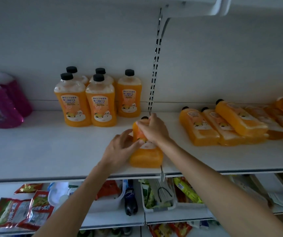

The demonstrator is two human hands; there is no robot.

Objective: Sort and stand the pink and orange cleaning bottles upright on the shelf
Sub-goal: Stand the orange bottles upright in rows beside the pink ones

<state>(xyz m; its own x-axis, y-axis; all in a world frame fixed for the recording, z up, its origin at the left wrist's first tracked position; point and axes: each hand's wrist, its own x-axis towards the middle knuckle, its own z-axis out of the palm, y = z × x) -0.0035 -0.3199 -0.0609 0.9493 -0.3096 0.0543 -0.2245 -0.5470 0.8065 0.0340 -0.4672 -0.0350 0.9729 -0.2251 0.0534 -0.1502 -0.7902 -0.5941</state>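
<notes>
An orange bottle (146, 156) with a black cap lies near the front edge of the white shelf (52, 151), cap pointing to the back. My right hand (152, 129) grips its upper part from above. My left hand (120, 149) holds its left side with curled fingers. Several orange bottles (87, 100) stand upright at the back, left of the slotted upright. More orange bottles (222, 125) lie piled on their sides at the right. Pink bottles (2, 103) stand tilted at the far left.
A slotted metal upright (155, 65) and a bracket run up the back wall. The shelf below holds snack packets (17, 212), white bins (157, 207) and a dark drink bottle (130, 197). Bare shelf surface lies between the pink and the standing orange bottles.
</notes>
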